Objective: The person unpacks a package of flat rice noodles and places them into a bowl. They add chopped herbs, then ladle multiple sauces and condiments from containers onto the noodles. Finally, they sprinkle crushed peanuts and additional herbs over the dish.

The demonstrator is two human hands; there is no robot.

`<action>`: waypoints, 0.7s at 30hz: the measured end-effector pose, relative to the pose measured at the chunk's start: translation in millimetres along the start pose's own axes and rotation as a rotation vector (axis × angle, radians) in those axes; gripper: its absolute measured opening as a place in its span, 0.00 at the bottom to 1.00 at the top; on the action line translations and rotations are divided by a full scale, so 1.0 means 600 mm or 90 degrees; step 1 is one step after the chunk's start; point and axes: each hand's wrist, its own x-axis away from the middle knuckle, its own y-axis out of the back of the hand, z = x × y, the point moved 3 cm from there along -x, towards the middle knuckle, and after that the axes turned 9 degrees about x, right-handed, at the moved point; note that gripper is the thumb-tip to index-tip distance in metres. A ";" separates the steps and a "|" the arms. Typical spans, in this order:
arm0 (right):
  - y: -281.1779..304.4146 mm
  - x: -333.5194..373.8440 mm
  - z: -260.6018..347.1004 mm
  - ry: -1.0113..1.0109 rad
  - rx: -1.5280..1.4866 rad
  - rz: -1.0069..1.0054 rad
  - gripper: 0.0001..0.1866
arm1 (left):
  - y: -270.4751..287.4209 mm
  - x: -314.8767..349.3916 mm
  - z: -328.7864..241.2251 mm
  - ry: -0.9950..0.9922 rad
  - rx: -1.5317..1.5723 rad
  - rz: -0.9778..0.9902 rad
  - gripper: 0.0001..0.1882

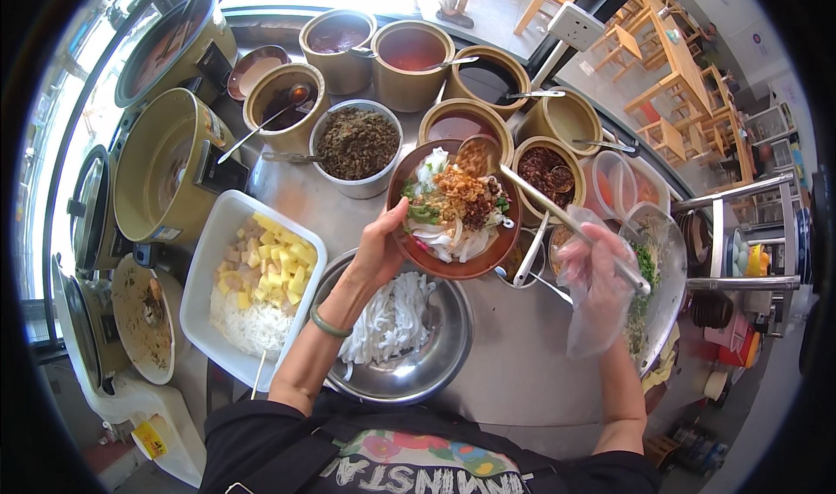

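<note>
My left hand [380, 243] grips the left rim of a brown bowl [463, 270], bare fingers underneath. White noodles [435, 233] fill the bowl, topped with greens, crumbly tan bits and dark red flakes. My right hand [596, 267], in a loose clear plastic glove, is closed around the long handle of a ladle [557, 208]. The ladle's head, holding brownish liquid, hovers over the bowl's upper right edge. Just above it stands a tan pot of reddish-brown liquid [460, 126]. Below the bowl, a steel basin [444, 363] holds more white noodles [396, 315].
Left of the basin, a white tub [198, 295] contains yellow cubes and white shreds. Several sauce pots [414, 54] with spoons line the back, around a container of dark minced topping [357, 143]. A steel bowl [666, 315] with chopped greens sits at right, beside a metal rack [740, 282].
</note>
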 end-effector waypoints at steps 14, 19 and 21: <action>-0.023 -0.001 0.006 0.168 0.147 0.081 0.11 | 0.026 -0.004 -0.005 0.011 0.049 0.040 0.24; 0.000 -0.022 -0.048 -0.220 -0.280 -0.099 0.16 | 0.043 -0.002 -0.003 -0.006 0.058 0.046 0.24; 0.006 -0.043 -0.087 -0.284 -0.368 -0.097 0.16 | 0.053 0.006 -0.004 0.008 0.066 0.054 0.24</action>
